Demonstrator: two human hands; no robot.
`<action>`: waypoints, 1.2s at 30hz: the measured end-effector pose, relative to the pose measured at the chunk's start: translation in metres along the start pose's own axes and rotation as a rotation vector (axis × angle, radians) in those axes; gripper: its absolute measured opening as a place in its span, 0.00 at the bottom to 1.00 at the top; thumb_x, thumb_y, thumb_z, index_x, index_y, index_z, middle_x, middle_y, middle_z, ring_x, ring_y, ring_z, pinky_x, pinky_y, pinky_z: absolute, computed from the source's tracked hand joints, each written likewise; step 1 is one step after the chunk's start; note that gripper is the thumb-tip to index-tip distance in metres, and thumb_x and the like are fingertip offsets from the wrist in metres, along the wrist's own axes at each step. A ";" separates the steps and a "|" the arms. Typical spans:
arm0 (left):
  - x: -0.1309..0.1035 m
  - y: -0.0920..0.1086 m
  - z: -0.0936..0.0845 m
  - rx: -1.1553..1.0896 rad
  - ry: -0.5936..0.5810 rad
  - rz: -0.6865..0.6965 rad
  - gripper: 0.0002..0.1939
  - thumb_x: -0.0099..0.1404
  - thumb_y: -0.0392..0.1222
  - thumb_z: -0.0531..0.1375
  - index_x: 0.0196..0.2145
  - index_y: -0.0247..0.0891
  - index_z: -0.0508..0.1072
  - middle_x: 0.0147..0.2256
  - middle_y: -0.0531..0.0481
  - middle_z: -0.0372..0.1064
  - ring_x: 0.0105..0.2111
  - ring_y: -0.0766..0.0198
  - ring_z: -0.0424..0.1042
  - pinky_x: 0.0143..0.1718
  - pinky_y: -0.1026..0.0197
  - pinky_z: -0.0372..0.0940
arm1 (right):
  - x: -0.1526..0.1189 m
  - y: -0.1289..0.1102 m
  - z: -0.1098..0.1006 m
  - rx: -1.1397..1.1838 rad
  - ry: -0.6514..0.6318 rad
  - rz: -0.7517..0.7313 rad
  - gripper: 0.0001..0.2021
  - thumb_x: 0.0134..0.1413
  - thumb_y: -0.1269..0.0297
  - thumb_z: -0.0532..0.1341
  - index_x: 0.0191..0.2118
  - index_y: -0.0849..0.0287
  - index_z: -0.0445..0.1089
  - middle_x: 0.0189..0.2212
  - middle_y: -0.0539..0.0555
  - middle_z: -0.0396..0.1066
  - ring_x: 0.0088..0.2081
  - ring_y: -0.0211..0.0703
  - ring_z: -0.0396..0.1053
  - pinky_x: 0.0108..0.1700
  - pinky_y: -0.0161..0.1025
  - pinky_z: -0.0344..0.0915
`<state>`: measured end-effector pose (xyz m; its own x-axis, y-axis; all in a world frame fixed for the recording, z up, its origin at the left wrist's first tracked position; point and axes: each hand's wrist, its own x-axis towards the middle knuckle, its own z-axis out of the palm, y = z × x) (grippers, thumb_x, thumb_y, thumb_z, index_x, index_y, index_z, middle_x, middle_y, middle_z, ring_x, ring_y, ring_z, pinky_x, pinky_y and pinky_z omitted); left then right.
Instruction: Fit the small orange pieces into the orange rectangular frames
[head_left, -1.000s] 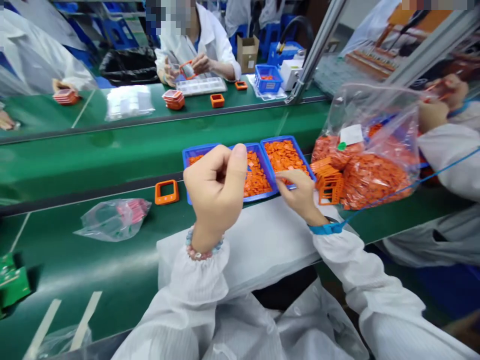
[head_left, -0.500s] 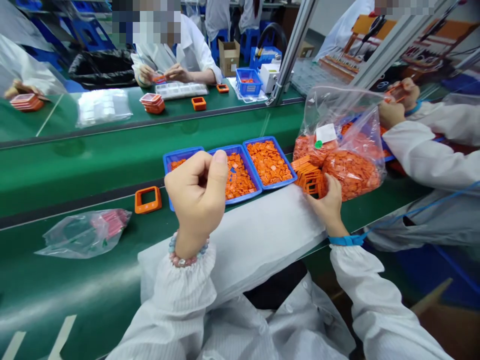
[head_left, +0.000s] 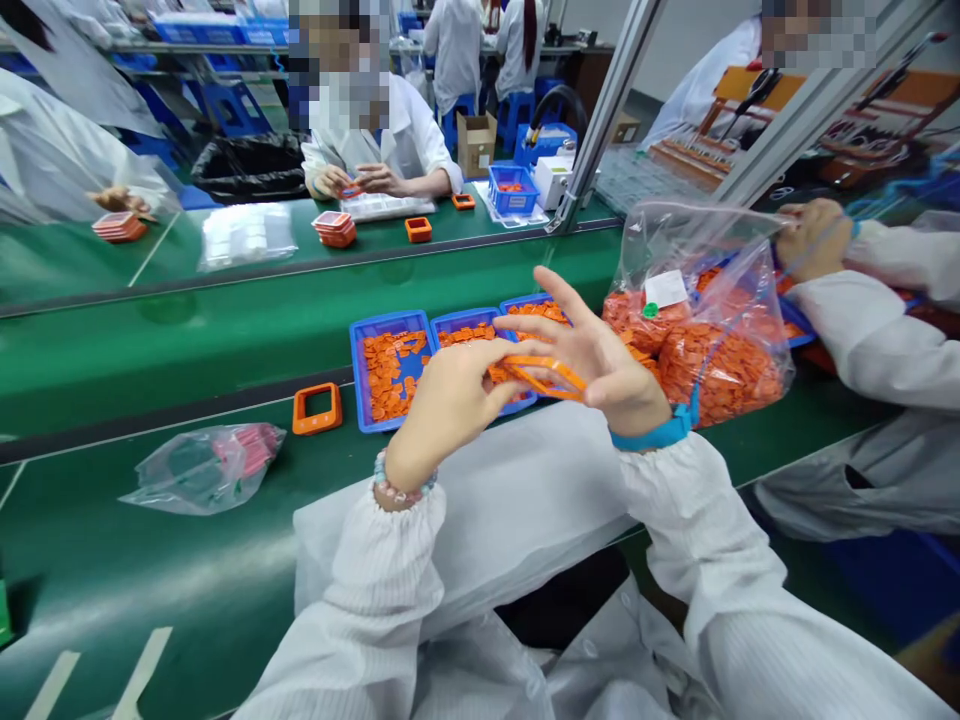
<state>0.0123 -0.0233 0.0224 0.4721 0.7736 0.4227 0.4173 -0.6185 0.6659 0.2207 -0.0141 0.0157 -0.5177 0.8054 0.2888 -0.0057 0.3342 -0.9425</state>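
A: Report hand status, referenced to the row of three blue plastic trays (head_left: 390, 330) filled with small orange parts.

B: Both hands are raised just in front of the trays, above the white cloth pad (head_left: 517, 490). The right hand (head_left: 600, 365) holds a thin orange rectangular plastic frame (head_left: 544, 375) between thumb and palm side; its remaining fingers are spread open. The left hand (head_left: 450, 400) has its fingertips curled closed and pinched onto the near end of the same frame.

A: Location of the frame?

B: In the air, between the two hands, over the middle and right trays. It touches no tray.

A: Other items?

B: A thicker orange square housing (head_left: 317, 408) lies on the green belt (head_left: 150, 540) just left of the trays. A clear bag of pink parts (head_left: 206, 468) lies further left. A large clear bag of orange parts (head_left: 705, 320) stands just right of the trays. Beyond it, a co-worker's hand (head_left: 814, 238) is at work.

A: Step in hand?

B: Judged: the frame is picked and is being handled at both ends.

A: Requirement for the next move?

B: Probably a light, even grip; the frame looks thin and flexible, so twisting could deform it.
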 end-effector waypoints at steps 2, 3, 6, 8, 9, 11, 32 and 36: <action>0.001 -0.002 -0.005 -0.015 0.078 -0.037 0.02 0.64 0.39 0.67 0.33 0.40 0.81 0.27 0.53 0.77 0.23 0.68 0.67 0.29 0.63 0.58 | 0.020 0.000 -0.001 0.027 0.002 -0.004 0.54 0.44 0.26 0.63 0.72 0.50 0.50 0.60 0.64 0.70 0.52 0.51 0.76 0.46 0.46 0.76; 0.001 -0.003 -0.008 -0.009 0.120 -0.058 0.06 0.64 0.41 0.66 0.30 0.38 0.80 0.23 0.54 0.74 0.21 0.69 0.65 0.27 0.64 0.56 | 0.029 0.003 -0.005 0.023 0.032 0.006 0.48 0.50 0.28 0.61 0.69 0.52 0.58 0.58 0.64 0.72 0.51 0.51 0.76 0.45 0.46 0.75; 0.001 -0.007 -0.015 -0.001 0.252 -0.128 0.14 0.67 0.46 0.64 0.26 0.36 0.77 0.19 0.55 0.69 0.18 0.69 0.61 0.24 0.64 0.53 | 0.049 0.028 -0.028 -0.219 0.222 0.153 0.30 0.63 0.39 0.55 0.53 0.61 0.75 0.47 0.63 0.78 0.45 0.50 0.78 0.43 0.43 0.74; 0.001 -0.008 -0.017 -0.059 0.334 -0.173 0.14 0.69 0.46 0.61 0.29 0.36 0.77 0.21 0.53 0.73 0.19 0.69 0.64 0.24 0.64 0.55 | 0.056 0.051 -0.044 -0.622 0.333 0.344 0.20 0.63 0.50 0.60 0.44 0.62 0.80 0.41 0.62 0.80 0.43 0.50 0.77 0.44 0.42 0.71; 0.001 -0.009 -0.018 -0.097 0.366 -0.192 0.14 0.70 0.47 0.60 0.31 0.36 0.77 0.23 0.52 0.75 0.19 0.69 0.65 0.24 0.64 0.57 | 0.058 0.062 -0.050 -0.835 0.340 0.474 0.15 0.61 0.56 0.62 0.42 0.61 0.81 0.40 0.62 0.80 0.44 0.51 0.77 0.46 0.42 0.70; 0.001 -0.010 -0.018 -0.147 0.405 -0.229 0.15 0.71 0.50 0.58 0.33 0.37 0.77 0.25 0.51 0.76 0.20 0.69 0.67 0.24 0.65 0.60 | 0.058 0.082 -0.058 -1.123 0.288 0.702 0.10 0.57 0.64 0.64 0.41 0.59 0.82 0.42 0.61 0.80 0.47 0.52 0.76 0.48 0.43 0.69; 0.011 -0.023 0.007 -0.157 0.410 -0.372 0.19 0.74 0.54 0.56 0.37 0.37 0.78 0.24 0.51 0.75 0.26 0.65 0.76 0.27 0.65 0.63 | 0.038 0.040 -0.056 -0.761 0.202 0.202 0.06 0.56 0.67 0.66 0.36 0.61 0.81 0.32 0.54 0.80 0.31 0.41 0.73 0.36 0.37 0.64; 0.012 -0.028 0.014 -0.226 0.369 -0.409 0.19 0.74 0.55 0.55 0.42 0.37 0.78 0.24 0.50 0.76 0.28 0.64 0.79 0.28 0.65 0.66 | 0.035 0.014 -0.023 -0.671 0.205 -0.142 0.08 0.59 0.68 0.64 0.37 0.58 0.82 0.35 0.53 0.80 0.34 0.41 0.73 0.39 0.37 0.65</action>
<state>0.0174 0.0013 0.0000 -0.0106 0.9648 0.2629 0.3138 -0.2464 0.9170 0.2227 0.0298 0.0167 -0.3792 0.7854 0.4892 0.5003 0.6188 -0.6057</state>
